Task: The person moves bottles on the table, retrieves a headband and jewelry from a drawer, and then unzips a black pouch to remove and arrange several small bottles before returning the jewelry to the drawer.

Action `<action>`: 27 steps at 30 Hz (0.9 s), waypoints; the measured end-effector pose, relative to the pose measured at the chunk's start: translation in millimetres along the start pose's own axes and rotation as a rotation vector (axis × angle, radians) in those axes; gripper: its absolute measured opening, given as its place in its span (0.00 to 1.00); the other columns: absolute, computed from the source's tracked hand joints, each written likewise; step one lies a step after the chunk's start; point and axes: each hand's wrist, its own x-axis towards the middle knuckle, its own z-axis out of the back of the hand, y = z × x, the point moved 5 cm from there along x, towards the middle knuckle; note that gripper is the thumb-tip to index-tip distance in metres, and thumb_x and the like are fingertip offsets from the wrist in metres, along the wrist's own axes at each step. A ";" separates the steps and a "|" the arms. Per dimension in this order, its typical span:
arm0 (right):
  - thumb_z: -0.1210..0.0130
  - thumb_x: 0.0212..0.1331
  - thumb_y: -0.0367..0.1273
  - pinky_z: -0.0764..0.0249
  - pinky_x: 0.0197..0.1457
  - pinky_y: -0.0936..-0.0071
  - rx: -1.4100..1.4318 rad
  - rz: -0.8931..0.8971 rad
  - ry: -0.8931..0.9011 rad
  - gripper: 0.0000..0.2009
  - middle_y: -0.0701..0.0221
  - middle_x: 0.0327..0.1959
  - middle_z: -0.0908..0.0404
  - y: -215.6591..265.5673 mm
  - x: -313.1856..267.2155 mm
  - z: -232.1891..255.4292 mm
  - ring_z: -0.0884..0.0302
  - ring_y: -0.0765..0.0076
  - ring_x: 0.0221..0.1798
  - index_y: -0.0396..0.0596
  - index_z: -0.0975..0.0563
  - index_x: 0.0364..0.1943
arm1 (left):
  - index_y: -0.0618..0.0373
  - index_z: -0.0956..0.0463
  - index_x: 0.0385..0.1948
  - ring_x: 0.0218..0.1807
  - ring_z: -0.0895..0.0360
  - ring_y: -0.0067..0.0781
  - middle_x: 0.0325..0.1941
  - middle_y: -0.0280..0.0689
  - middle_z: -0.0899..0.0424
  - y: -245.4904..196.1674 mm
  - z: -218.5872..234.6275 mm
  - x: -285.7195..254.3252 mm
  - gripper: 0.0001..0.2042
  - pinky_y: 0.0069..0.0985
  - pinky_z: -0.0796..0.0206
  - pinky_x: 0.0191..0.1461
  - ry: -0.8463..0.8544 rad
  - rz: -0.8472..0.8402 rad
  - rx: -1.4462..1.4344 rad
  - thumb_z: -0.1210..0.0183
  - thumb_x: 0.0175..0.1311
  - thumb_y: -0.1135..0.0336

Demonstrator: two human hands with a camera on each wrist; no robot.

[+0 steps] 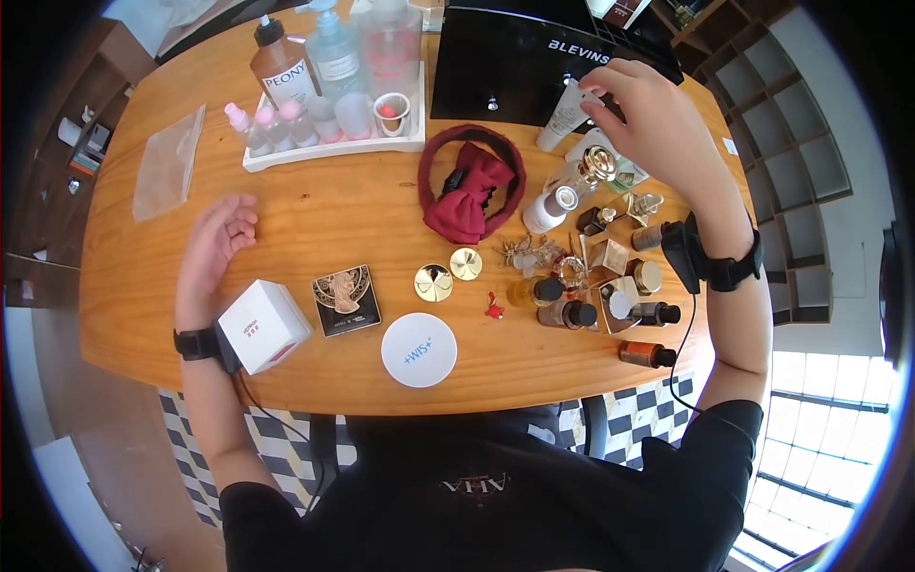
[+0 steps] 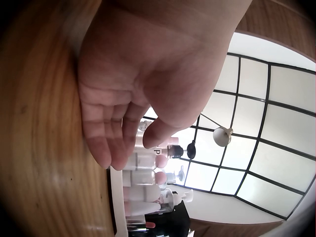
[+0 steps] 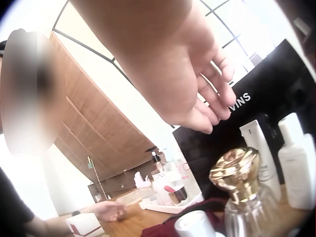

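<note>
My left hand (image 1: 221,238) rests on its side on the wooden table, fingers loosely bent, with nothing in it. Close to that wrist stands a white box (image 1: 264,326). My right hand (image 1: 653,119) is raised over the back right of the table. Its fingers overlap the top of a white tube (image 1: 564,116) in the head view. The right wrist view shows this hand (image 3: 197,84) above the upright tube (image 3: 260,153) and apart from it, fingers relaxed and empty. Below are a gold-capped glass bottle (image 3: 237,177) and a white bottle (image 3: 295,163).
A black box (image 1: 496,67) stands behind the tube. The white tray (image 1: 334,150) holds several bottles. A dark red bow headband (image 1: 470,186) lies mid-table. Several small bottles, such as the orange one (image 1: 640,354), crowd the right side. A round white case (image 1: 419,350) lies near the front edge.
</note>
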 end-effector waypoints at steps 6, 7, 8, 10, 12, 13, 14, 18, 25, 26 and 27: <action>0.37 0.63 0.37 0.18 0.48 0.58 -0.184 -0.240 0.217 0.12 0.61 0.41 0.13 -24.7 11.5 -30.5 0.14 0.51 0.45 0.48 0.15 0.46 | 0.63 0.21 0.50 0.33 0.20 0.21 0.36 0.34 0.16 -0.8 -0.4 0.2 0.15 0.18 0.25 0.39 0.011 -0.009 -0.013 0.46 0.78 0.59; 0.37 0.63 0.37 0.18 0.48 0.57 -0.167 -0.264 0.265 0.12 0.60 0.41 0.13 -24.1 13.4 -34.8 0.14 0.51 0.45 0.49 0.15 0.46 | 0.63 0.21 0.50 0.33 0.20 0.21 0.35 0.34 0.17 -0.3 -0.1 0.5 0.15 0.18 0.25 0.39 0.006 -0.008 -0.013 0.46 0.78 0.59; 0.37 0.63 0.37 0.18 0.48 0.57 -0.151 -0.288 0.312 0.12 0.59 0.41 0.13 -24.4 14.9 -39.0 0.14 0.51 0.45 0.49 0.15 0.46 | 0.63 0.21 0.50 0.33 0.20 0.21 0.35 0.34 0.17 -0.1 0.1 1.1 0.15 0.18 0.25 0.38 0.002 -0.009 -0.013 0.46 0.78 0.59; 0.38 0.64 0.38 0.19 0.47 0.58 -0.111 -0.259 0.242 0.11 0.61 0.40 0.14 -22.6 16.8 -46.7 0.15 0.51 0.45 0.48 0.16 0.45 | 0.63 0.21 0.50 0.33 0.20 0.21 0.35 0.34 0.17 -0.1 0.3 1.1 0.15 0.18 0.25 0.38 -0.004 -0.005 -0.011 0.46 0.78 0.59; 0.38 0.64 0.37 0.20 0.46 0.58 -0.051 -0.219 0.162 0.10 0.62 0.40 0.14 -21.4 19.9 -43.1 0.15 0.51 0.43 0.48 0.17 0.43 | 0.63 0.21 0.50 0.32 0.20 0.21 0.35 0.34 0.17 -1.2 -0.8 0.6 0.15 0.18 0.25 0.37 -0.004 0.001 -0.005 0.46 0.78 0.59; 0.38 0.64 0.37 0.20 0.46 0.58 -0.011 -0.195 0.116 0.10 0.62 0.40 0.14 -17.1 20.2 -34.0 0.15 0.51 0.43 0.48 0.17 0.43 | 0.63 0.21 0.50 0.32 0.20 0.21 0.35 0.34 0.17 -1.3 -0.3 0.9 0.15 0.18 0.25 0.37 -0.014 0.006 -0.004 0.46 0.78 0.59; 0.38 0.63 0.37 0.21 0.45 0.57 0.029 -0.171 0.071 0.10 0.62 0.39 0.13 -14.6 20.2 -25.2 0.16 0.50 0.42 0.47 0.17 0.42 | 0.63 0.21 0.49 0.32 0.20 0.21 0.35 0.34 0.17 -0.3 0.6 0.7 0.15 0.18 0.25 0.37 -0.023 0.011 -0.004 0.46 0.78 0.59; 0.37 0.64 0.39 0.23 0.38 0.65 0.244 -0.181 -0.101 0.11 0.62 0.30 0.16 -26.8 20.5 28.7 0.17 0.59 0.31 0.46 0.16 0.43 | 0.63 0.21 0.49 0.32 0.20 0.21 0.35 0.34 0.17 -0.4 -0.8 0.1 0.15 0.19 0.25 0.37 -0.030 0.016 -0.003 0.46 0.78 0.59; 0.41 0.69 0.42 0.26 0.39 0.81 0.432 -0.420 -0.421 0.16 0.74 0.33 0.14 -115.5 15.4 99.1 0.21 0.83 0.32 0.42 0.17 0.46 | 0.63 0.21 0.49 0.33 0.20 0.22 0.35 0.34 0.17 -1.3 -2.5 -0.7 0.15 0.19 0.25 0.37 -0.028 0.008 -0.006 0.46 0.78 0.59; 0.41 0.69 0.43 0.25 0.40 0.81 0.391 -0.442 -0.435 0.17 0.73 0.32 0.13 -128.9 17.7 100.5 0.20 0.82 0.32 0.42 0.17 0.47 | 0.63 0.21 0.49 0.33 0.20 0.22 0.35 0.34 0.17 -1.3 -2.3 -0.7 0.15 0.19 0.25 0.37 -0.028 0.009 -0.011 0.46 0.78 0.59; 0.41 0.68 0.43 0.23 0.40 0.81 0.350 -0.464 -0.450 0.18 0.73 0.32 0.13 -139.0 22.1 100.3 0.18 0.81 0.32 0.42 0.17 0.47 | 0.63 0.21 0.49 0.33 0.20 0.22 0.35 0.34 0.17 -1.6 -1.9 -0.6 0.15 0.19 0.25 0.38 -0.028 0.009 -0.015 0.47 0.78 0.60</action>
